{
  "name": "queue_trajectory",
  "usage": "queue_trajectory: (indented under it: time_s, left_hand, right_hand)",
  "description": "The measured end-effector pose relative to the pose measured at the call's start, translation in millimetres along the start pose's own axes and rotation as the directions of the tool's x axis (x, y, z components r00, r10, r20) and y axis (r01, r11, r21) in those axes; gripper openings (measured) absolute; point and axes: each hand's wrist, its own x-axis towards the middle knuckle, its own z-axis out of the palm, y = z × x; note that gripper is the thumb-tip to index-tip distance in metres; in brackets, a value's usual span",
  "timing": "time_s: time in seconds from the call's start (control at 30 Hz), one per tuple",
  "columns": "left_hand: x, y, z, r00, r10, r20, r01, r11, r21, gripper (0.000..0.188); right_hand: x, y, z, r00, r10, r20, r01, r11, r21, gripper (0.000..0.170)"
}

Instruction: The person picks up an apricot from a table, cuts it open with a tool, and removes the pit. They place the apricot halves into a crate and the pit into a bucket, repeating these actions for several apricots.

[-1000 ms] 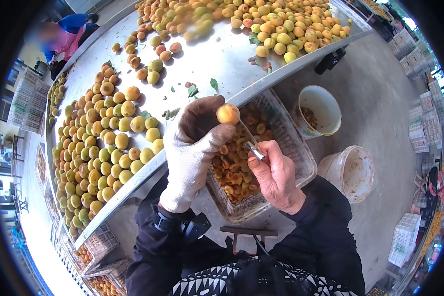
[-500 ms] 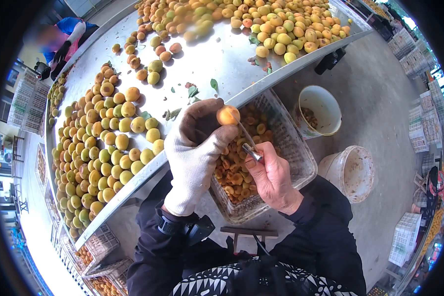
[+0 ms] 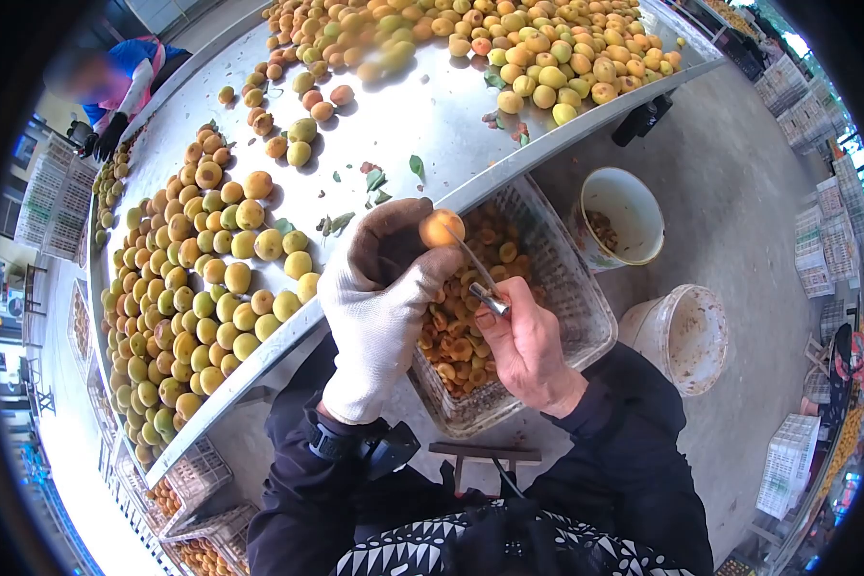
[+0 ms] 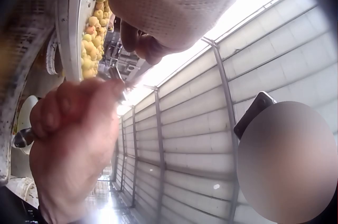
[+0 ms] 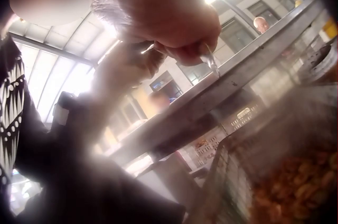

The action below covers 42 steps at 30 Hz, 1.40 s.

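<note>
In the head view my gloved left hand [image 3: 374, 298] pinches an orange fruit [image 3: 442, 228] between thumb and fingers. My bare right hand [image 3: 533, 346] grips a thin knife [image 3: 489, 297] with a metal collar, its blade reaching up to the fruit's right side. Both hands are above a crate [image 3: 586, 317] holding many cut fruit pieces [image 3: 459, 348]. The left wrist view has the right hand [image 4: 76, 139] curled round the tool, below the white glove [image 4: 169, 7]. The right wrist view shows the right hand [image 5: 158, 10] close up and the glove [image 5: 124, 65] blurred behind it.
A metal table [image 3: 355, 106] bears many whole fruits [image 3: 187, 288] and a few leaves. To the right, two buckets [image 3: 643, 216] [image 3: 696, 336] stand on the floor. Crates [image 3: 197, 470] of fruit sit under the table's left corner. Another person [image 3: 130, 72] is at the far left.
The right hand has moved slightly up and left, bringing the blade to the fruit. The fruit has shifted a little down. The person at the far left has moved their arms.
</note>
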Motion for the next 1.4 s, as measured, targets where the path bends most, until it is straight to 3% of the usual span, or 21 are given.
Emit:
queue_trajectory:
  time_s: [0.23, 0.37, 0.67, 0.73, 0.87, 0.93, 1.07, 1.13, 1.4]
  left_hand:
    - [-6.4, 1.5, 6.4, 0.992, 0.125, -0.001, -0.124, 0.986, 0.116, 0.04]
    - [-6.4, 1.0, 5.9, 0.994, 0.111, 0.0, -0.109, 0.977, 0.183, 0.039]
    - [8.3, -10.9, 0.1, 0.996, -0.065, 0.067, 0.058, 0.993, 0.107, 0.03]
    - [10.3, -7.2, -0.9, 0.972, -0.197, 0.127, 0.203, 0.979, -0.035, 0.031]
    - [17.4, -13.5, -0.5, 0.963, -0.196, 0.183, 0.225, 0.961, -0.158, 0.035]
    - [21.3, -14.7, 1.1, 0.97, -0.105, 0.218, 0.074, 0.987, 0.143, 0.038]
    - [26.5, -21.8, 2.7, 0.944, -0.083, 0.319, 0.033, 0.987, 0.158, 0.039]
    - [24.1, -18.9, 12.4, 0.946, -0.162, 0.28, 0.229, 0.947, -0.225, 0.039]
    - [26.8, -23.1, 15.1, 0.955, -0.168, 0.245, 0.247, 0.906, -0.343, 0.043]
  right_hand:
    - [1.5, 9.2, 3.0, 0.999, -0.047, 0.007, 0.047, 0.999, 0.024, 0.018]
    - [2.7, 10.7, 4.0, 1.0, -0.023, 0.014, 0.022, 0.998, 0.054, 0.019]
    - [9.9, 19.3, 1.3, 0.995, 0.03, 0.091, -0.024, 0.998, -0.06, 0.022]
    - [13.0, 22.0, -3.1, 0.996, -0.032, 0.08, 0.045, 0.985, -0.166, 0.025]
    - [21.0, 19.4, -13.7, 0.995, -0.042, 0.096, 0.07, 0.95, -0.306, 0.026]
    - [23.1, 17.5, -18.0, 0.995, -0.049, 0.086, 0.074, 0.942, -0.326, 0.025]
    - [22.8, 18.2, -24.1, 0.997, -0.017, 0.069, 0.038, 0.947, -0.319, 0.025]
    - [23.5, 16.9, -26.9, 0.998, -0.014, 0.066, 0.033, 0.95, -0.31, 0.025]
    - [31.2, 8.8, -36.5, 0.996, -0.035, 0.085, 0.062, 0.937, -0.345, 0.025]
